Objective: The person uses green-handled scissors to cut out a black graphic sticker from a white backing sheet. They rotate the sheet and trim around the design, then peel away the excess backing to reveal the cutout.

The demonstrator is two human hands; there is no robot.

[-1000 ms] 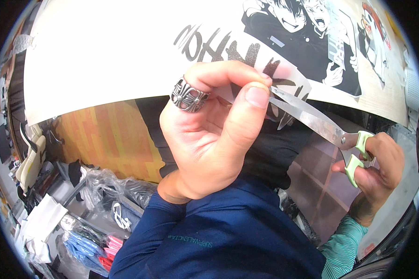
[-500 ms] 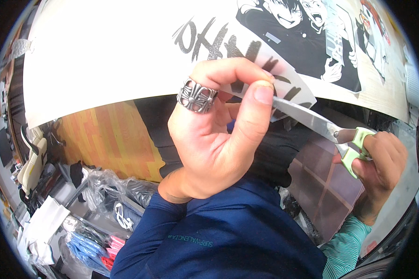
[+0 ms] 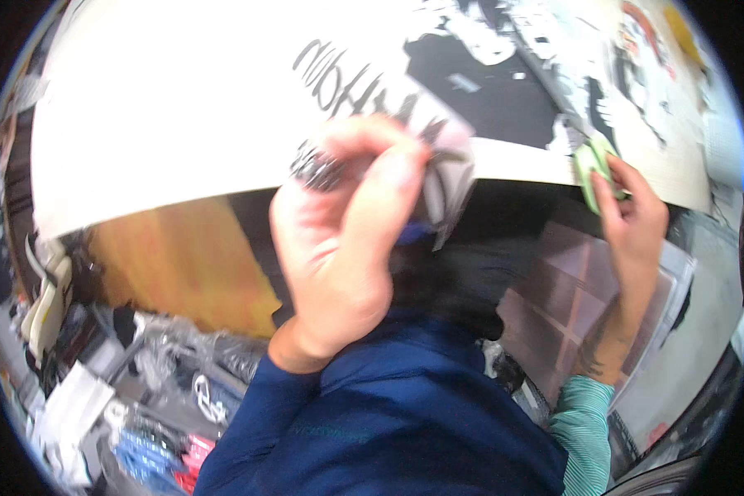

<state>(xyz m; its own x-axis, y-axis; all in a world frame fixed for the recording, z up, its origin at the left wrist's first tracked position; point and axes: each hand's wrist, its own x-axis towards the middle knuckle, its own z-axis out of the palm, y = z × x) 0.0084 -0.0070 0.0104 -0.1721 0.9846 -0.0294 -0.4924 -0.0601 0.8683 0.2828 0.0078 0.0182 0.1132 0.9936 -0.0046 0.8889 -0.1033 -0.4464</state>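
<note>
My left hand (image 3: 335, 219), wearing a wide silver ring (image 3: 316, 167), pinches the edge of a translucent film sheet (image 3: 452, 183) between thumb and forefinger. Black brush-style strokes run across the film over the white table (image 3: 165, 124); its near corner hangs past the table edge and looks curled. My right hand (image 3: 636, 202) grips scissors (image 3: 591, 169) by their light green handles. Their blades point away from me, over a black-and-white cartoon print (image 3: 492, 95), apart from the film. Motion blurs my left hand, and I cannot tell whether the blades are closed.
Another figure print with red parts (image 3: 641, 74) lies at the far right of the table. Below the edge are a wood-patterned panel (image 3: 182, 264) and brown tile-patterned sheets (image 3: 566, 306). Plastic-wrapped goods (image 3: 198, 347) and white papers (image 3: 74, 405) crowd the lower left.
My right hand has carried the scissors away from the film, up and left over the print. My left hand has shifted left with the film, whose near corner now hangs more steeply.
</note>
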